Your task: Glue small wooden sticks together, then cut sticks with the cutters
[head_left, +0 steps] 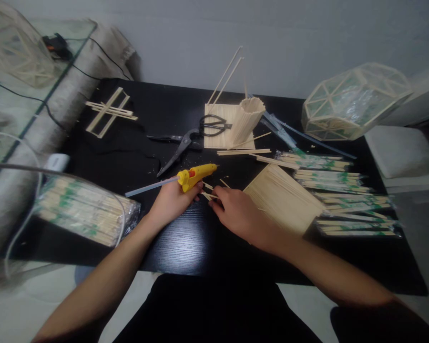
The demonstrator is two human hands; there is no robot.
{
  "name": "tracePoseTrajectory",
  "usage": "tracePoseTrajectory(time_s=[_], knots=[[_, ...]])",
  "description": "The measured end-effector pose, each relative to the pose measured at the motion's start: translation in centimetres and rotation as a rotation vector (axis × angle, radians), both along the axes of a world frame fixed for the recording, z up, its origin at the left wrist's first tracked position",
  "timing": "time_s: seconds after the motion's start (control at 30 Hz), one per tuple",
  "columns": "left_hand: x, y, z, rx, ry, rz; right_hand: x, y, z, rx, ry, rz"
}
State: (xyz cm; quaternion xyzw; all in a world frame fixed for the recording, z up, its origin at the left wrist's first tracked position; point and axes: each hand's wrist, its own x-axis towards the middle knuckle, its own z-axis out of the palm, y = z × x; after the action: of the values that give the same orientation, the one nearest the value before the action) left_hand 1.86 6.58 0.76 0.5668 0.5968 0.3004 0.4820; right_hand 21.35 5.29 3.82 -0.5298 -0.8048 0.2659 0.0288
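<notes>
My left hand is wrapped round the handle of a yellow hot glue gun, whose nozzle points right. A long translucent glue stick juts from the gun's back end. My right hand pinches some short thin wooden sticks just in front of the left fingertips. Whether the left fingers also touch those sticks I cannot tell. Right beside my right hand lies a flat panel of wooden sticks, partly covered by the hand and forearm.
Behind the gun lie pliers and black-handled scissors. A stick-built cylinder stands on a square base. Wrapped chopsticks lie right, a large pack left under a white cable. A faceted clear case stands back right.
</notes>
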Motion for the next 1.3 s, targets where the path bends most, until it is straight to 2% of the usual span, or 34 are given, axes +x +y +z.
tracePoseTrajectory(time_s=[0.3, 0.7, 1.3], knots=[[-0.17, 0.00, -0.37, 0.001, 0.012, -0.008, 0.05, -0.10, -0.28, 0.032, 0.006, 0.011], [-0.08, 0.00, 0.01, 0.004, 0.022, -0.017, -0.01, -0.14, -0.20, 0.025, 0.001, 0.014], [-0.16, 0.01, -0.18, -0.003, -0.014, -0.011, 0.00, -0.09, -0.01, 0.019, -0.001, 0.024]])
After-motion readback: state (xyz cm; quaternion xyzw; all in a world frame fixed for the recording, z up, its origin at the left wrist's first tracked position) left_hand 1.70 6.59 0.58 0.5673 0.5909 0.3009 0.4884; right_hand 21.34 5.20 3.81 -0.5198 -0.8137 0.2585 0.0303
